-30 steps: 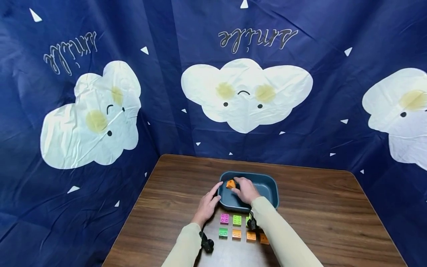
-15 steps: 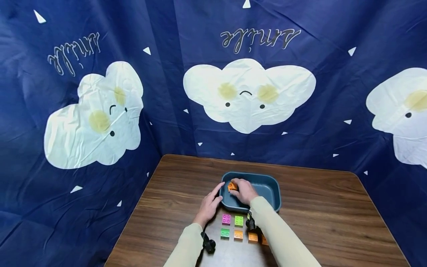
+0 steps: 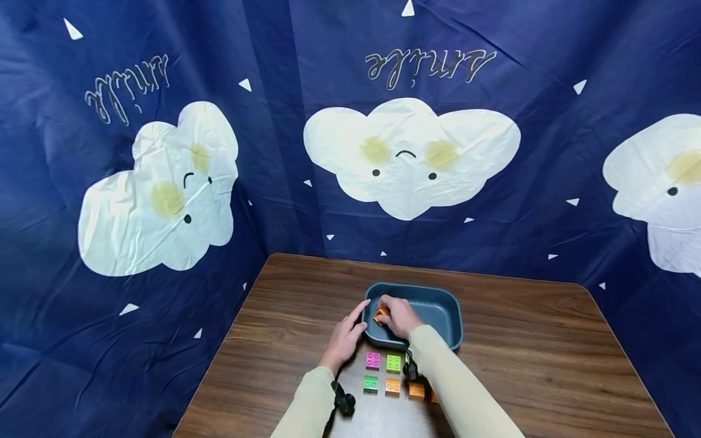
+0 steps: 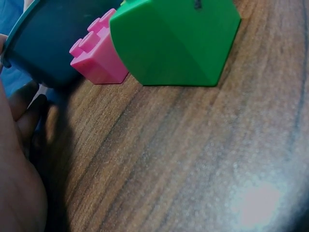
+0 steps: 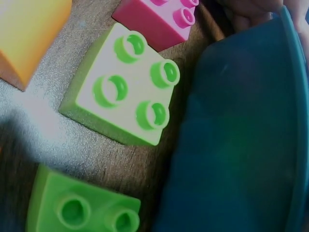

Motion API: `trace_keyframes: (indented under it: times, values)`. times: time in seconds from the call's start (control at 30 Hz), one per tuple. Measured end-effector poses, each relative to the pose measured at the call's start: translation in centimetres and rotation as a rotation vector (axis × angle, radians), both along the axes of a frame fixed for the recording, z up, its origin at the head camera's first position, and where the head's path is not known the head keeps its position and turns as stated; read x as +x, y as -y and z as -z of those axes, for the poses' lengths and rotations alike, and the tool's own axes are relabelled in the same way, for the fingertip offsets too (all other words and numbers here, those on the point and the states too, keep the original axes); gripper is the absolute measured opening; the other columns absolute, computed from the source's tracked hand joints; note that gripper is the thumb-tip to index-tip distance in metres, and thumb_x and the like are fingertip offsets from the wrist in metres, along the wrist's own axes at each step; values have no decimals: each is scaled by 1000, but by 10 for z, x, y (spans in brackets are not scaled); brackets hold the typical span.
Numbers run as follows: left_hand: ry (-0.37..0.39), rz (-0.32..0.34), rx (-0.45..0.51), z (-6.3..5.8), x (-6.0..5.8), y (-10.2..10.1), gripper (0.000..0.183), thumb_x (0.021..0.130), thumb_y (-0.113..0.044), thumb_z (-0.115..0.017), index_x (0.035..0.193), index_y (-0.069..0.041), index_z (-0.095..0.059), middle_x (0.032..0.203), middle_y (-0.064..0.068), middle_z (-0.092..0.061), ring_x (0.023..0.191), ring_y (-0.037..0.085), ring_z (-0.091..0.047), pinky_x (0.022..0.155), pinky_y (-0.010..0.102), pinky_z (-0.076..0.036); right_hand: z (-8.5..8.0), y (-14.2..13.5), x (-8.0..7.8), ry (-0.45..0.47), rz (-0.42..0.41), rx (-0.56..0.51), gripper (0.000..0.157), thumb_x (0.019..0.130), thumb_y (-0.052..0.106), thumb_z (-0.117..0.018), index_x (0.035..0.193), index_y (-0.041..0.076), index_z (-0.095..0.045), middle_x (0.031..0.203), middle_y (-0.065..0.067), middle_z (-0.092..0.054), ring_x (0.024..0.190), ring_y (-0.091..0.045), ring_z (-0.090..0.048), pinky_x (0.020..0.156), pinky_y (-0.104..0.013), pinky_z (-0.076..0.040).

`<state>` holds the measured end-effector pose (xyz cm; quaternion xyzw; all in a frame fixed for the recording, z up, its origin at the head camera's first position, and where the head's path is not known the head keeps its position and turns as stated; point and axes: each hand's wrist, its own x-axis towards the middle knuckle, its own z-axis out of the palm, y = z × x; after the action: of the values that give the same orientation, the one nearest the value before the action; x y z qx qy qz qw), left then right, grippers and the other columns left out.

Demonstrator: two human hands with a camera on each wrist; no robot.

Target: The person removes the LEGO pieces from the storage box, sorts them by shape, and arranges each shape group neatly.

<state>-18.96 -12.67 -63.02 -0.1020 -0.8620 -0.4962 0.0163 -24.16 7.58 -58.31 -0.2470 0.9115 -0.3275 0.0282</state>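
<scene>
My right hand point(image 3: 402, 317) reaches into the dark teal tub point(image 3: 461, 331) and pinches an orange toy block point(image 3: 379, 316) near its left end. The fingers hide part of this block. My left hand point(image 3: 342, 342) lies along the tub's left side, fingers extended and fingertips at the rim. In the left wrist view, part of that hand point(image 4: 19, 169) shows beside the tub point(image 4: 53, 48). The tub wall point(image 5: 236, 130) fills the right of the right wrist view, hiding the right hand's grip.
In front of the tub sit a pink brick point(image 3: 373, 360), a lime brick point(image 3: 394, 363), a green block point(image 3: 370, 383) and orange blocks point(image 3: 392, 385), some partly behind the right forearm. All stand on a brown wooden table point(image 3: 296, 292). A blue cloud-print curtain point(image 3: 274, 152) surrounds it.
The orange block has turned and moved slightly toward the near side of the tub, and my right fingers now cover more of it. My left hand stays at the rim.
</scene>
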Motion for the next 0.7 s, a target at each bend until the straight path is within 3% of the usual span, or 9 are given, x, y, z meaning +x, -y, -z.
trace_keyframes:
  times: [0.2, 0.5, 0.7]
  values:
    - [12, 0, 12, 1, -1, -1, 55, 104, -27, -54, 158, -41, -47, 157, 9, -53, 139, 36, -53, 114, 64, -37, -6, -5, 4, -23, -27, -2, 17, 95, 8, -77, 106, 8, -64, 88, -2, -63, 75, -18, -56, 72, -39, -50]
    - [18, 0, 11, 0, 0, -1, 54, 106, -28, -54, 158, -42, -47, 156, 10, -54, 138, 37, -54, 112, 66, -38, -20, -12, 7, 57, 21, 82, 40, 96, 21, -79, 129, 1, -68, 115, -12, -70, 97, -22, -62, 89, -44, -53]
    - [23, 0, 12, 0, 1, 0, 55, 106, -27, -53, 158, -44, -46, 157, 9, -53, 139, 37, -53, 112, 66, -37, -25, -22, 13, 72, 23, 49, 38, 92, 16, -82, 123, 0, -70, 106, -8, -66, 89, -18, -55, 82, -41, -52]
